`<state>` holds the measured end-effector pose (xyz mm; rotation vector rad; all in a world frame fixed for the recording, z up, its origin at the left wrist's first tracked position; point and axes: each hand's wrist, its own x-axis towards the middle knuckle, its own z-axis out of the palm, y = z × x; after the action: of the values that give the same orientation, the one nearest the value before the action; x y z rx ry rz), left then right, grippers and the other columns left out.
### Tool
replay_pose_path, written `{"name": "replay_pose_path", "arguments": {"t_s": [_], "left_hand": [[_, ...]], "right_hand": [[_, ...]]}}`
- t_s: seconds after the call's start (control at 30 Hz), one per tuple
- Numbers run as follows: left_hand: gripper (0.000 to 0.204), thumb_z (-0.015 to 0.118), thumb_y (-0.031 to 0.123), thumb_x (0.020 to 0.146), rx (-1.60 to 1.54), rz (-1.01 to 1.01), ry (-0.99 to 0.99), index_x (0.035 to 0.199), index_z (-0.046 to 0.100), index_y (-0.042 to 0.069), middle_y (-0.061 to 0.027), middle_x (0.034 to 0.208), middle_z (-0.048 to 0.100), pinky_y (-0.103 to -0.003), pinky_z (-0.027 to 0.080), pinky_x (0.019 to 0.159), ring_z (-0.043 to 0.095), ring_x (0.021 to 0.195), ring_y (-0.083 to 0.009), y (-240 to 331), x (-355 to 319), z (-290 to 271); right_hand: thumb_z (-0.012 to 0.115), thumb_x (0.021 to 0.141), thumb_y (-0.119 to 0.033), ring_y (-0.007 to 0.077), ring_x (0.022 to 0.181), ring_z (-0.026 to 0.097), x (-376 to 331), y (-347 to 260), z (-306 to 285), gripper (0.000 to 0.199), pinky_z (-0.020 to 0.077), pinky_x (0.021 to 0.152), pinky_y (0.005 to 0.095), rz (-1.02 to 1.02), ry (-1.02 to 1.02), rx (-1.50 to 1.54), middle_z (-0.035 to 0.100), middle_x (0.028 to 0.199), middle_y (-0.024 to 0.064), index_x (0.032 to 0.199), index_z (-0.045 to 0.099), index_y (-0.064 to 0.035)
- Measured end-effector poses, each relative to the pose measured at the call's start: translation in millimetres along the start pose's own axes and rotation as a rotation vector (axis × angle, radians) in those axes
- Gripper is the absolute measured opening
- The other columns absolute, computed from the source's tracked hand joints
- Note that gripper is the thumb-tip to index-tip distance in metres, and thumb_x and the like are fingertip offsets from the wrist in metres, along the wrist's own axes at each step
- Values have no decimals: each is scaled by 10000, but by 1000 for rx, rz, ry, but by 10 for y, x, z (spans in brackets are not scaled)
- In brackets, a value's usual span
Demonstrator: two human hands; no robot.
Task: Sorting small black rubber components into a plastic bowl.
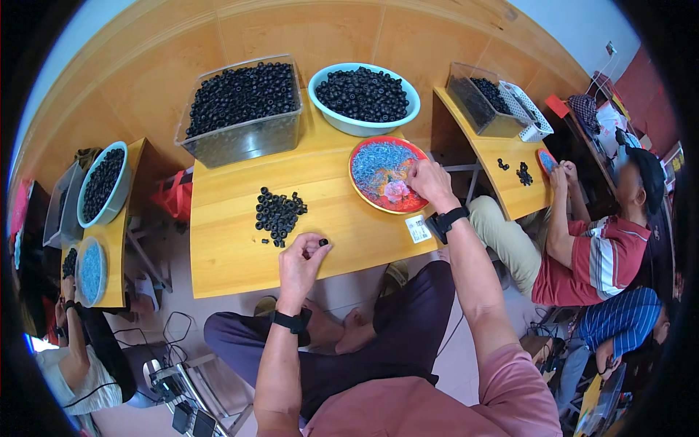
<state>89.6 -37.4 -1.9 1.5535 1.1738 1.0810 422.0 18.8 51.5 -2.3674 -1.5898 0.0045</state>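
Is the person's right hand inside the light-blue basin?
No, the right hand is at the red tray, outside the light-blue basin.

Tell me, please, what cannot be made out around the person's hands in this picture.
In the head view:
Anything the right hand may be pinching: hidden by the hand itself.
Part of the red tray's floral print: covered by blue pieces and that hand.
Fine detail of the black part in the left hand: too small, partly covered by fingers.

The head-worn fisheye looks forward and down, from near, over a yellow table [226,255].
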Motion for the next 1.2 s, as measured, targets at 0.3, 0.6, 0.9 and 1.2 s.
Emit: {"name": "replay_pose_path", "arguments": {"t_s": [0.3, 0.6, 0.9, 1.2], "left_hand": [[180, 774, 17, 871, -58, -9, -12, 1026, 686, -11, -18, 837, 697, -222, 526, 692, 621, 745, -52, -114, -1, -8], [173, 714, 16, 925, -124, -55, -22, 1074, 630, -8, -28, 875, 700, -221, 514, 712, 634, 774, -55, -129, 22, -38], [155, 677, 9, 951, -181, -25, 8, 1088, 606, -11, -47, 861, 710, -231, 513, 685, 637, 770, -62, -49, 10, -11], [157, 670, 12, 958, -115, -49, 25, 1097, 600, -9, -51, 899, 712, -236, 516, 702, 642, 800, -72, -30, 22, -5]], "right_hand": [[687, 816, -119, 365, 865, 726, -92, -160, -100, 117, 572, 780, 448, -85, -56, -8, 729, 860, 209, 897, 747, -58], [636, 896, -13, 133, 751, 723, -732, -791, -38, 176, 559, 673, 291, -251, -294, 872, 738, 814, 75, 1055, 707, 12], [671, 896, -38, 278, 816, 746, -1302, -1262, 546, 169, 576, 731, 343, -314, -169, 963, 739, 883, 184, 1051, 693, 26], [690, 899, -49, 261, 812, 735, -1361, -1306, 612, 170, 567, 722, 340, -280, -93, 958, 735, 913, 176, 1052, 701, 25]]}}
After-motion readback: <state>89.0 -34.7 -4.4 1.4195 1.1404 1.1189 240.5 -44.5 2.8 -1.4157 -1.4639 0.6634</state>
